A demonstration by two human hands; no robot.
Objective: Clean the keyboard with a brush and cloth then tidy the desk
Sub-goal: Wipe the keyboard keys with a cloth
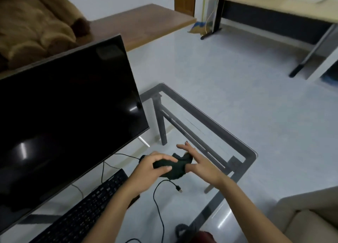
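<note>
Gripping a dark cloth (173, 167), the left hand (155, 165) has its fingers and thumb curled over the bundle's near-left end. The right hand (198, 163) meets the same cloth from the opposite side: its fingers are extended and spread, the thumb side lies against the fabric, and the fingertips point away past the bundle. Whether the right thumb clamps the fabric cannot be determined. The cloth is bunched between the two hands, just above the glass desk (243, 147); contact with the glass cannot be confirmed.

The black keyboard (86, 204) lies down-left of the grip, under the left forearm, set at a diagonal. A black cable (158, 206) loops directly below the grip, and its USB plug (178, 189) rests loose on the glass, near the right wrist. A dark object, possibly a mouse (141, 158), sits just behind the left hand, mostly hidden. The switched-off monitor (67, 114) stands left of the grip.

Desk construction: transparent top on a dark metal frame, with the pale tiled floor (237, 69) visible through it. Beyond the grip are a wooden tabletop (142, 23) and a beige desk (274, 5) on dark legs. A brown plush blanket (33, 23) occupies the far-left corner, and a light sofa (311, 215) lies right of the grip.
</note>
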